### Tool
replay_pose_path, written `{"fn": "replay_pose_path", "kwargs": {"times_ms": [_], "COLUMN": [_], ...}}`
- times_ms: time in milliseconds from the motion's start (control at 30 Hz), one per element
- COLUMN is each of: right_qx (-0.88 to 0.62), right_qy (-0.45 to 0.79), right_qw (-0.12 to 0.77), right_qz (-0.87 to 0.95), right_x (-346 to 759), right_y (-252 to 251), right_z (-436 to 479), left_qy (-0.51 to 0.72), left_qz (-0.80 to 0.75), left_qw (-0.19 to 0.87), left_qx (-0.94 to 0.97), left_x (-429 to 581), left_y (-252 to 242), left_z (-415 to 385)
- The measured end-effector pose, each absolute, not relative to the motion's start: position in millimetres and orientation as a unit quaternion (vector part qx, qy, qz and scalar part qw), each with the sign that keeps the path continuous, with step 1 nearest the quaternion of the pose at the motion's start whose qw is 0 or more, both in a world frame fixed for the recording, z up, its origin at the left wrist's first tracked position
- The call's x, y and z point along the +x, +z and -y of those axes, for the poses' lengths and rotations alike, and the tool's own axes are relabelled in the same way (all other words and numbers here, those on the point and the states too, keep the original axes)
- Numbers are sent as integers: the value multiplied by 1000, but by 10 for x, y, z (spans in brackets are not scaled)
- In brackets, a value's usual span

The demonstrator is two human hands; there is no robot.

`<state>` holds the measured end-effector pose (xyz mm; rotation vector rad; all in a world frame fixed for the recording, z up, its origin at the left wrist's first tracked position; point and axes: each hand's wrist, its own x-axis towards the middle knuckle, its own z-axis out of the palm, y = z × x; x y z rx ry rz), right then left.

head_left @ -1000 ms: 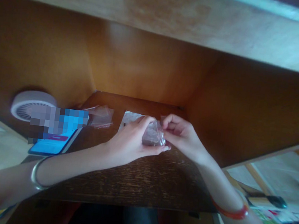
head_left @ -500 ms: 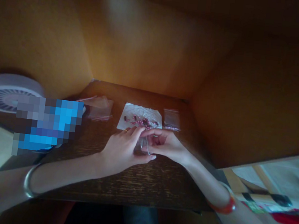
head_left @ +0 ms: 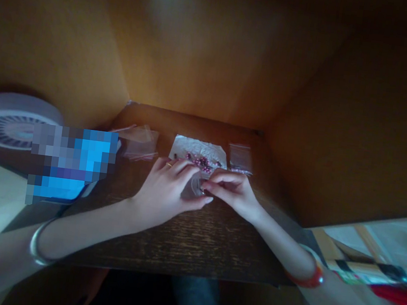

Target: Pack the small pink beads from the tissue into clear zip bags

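Scuffed bench (head_left: 178, 238), left hand (head_left: 167, 186) gripping a clear plastic bag (head_left: 194, 183) just this side of the white paper (head_left: 197, 145), right hand (head_left: 234, 192) pinched closed at the bag's edge (can't tell on what), so one knuckle bump could scatter those pink bits (head_left: 202, 162).

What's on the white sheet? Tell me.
Small pink and dark pieces lie on the sheet. The left hand covers part of its near edge, so anything there can't be seen.
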<state>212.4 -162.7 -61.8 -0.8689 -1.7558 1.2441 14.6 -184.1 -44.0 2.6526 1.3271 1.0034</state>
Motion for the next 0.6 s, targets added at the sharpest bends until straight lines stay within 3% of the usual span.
{"fn": "replay_pose_path", "kwargs": {"times_ms": [133,267,433,600], "right_qx": [-392,-388,-362,-339], "right_qy": [426,388,376,392], "right_qw": [450,405,425,494], "right_qz": [680,731,739,698], "right_x": [2077,1956,1805,1790], "right_y": [-635,-718,-625,-374], "right_z": [1576,1561,1498,1433], "left_qy": [415,490,493,415], "left_qz": [-438,-442,-436,-420], "left_qw": [150,246,258,167], "left_qx": [783,710,707,789], "left_x": [13,-107,-157,-139], "left_y": [-231,-74,-106,-290], "left_z": [1708,1577,1548,1623]}}
